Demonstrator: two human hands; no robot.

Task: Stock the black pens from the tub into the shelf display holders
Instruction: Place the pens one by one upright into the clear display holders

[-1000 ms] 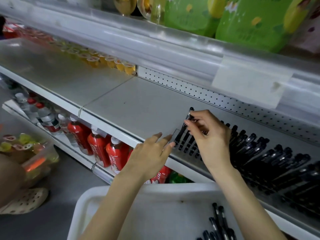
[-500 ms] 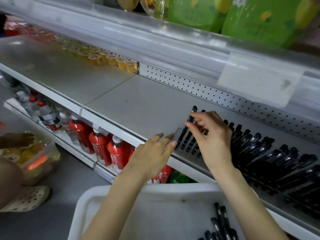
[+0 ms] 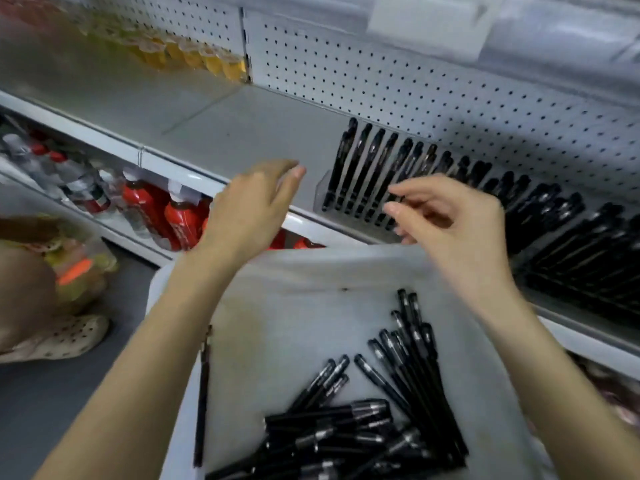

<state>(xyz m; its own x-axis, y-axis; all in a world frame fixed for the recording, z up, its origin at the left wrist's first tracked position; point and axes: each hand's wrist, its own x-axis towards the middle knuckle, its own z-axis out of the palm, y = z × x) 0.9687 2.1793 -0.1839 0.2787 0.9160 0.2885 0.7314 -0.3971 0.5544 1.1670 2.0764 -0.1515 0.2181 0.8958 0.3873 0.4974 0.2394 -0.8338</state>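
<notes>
light reaches you soft and even, from above and in front, and what shadows there are stay faint and soft-edged. the grey shelf takes a dull sheen toward the upper left of the frame. the clear price strip in the upper right washes out to pale glare. a weak shadow sits on the pegboard right of centre. the white tub reads bright but smudgy.

your left hand and right hand are smeared by motion, worst at the fingers. the pens at the bottom edge blur together, and those at the right edge merge into one dark mass. the bottles at left are soft. the wide lens bows the shelf edge and stretches your forearms toward the lower corners.
</notes>
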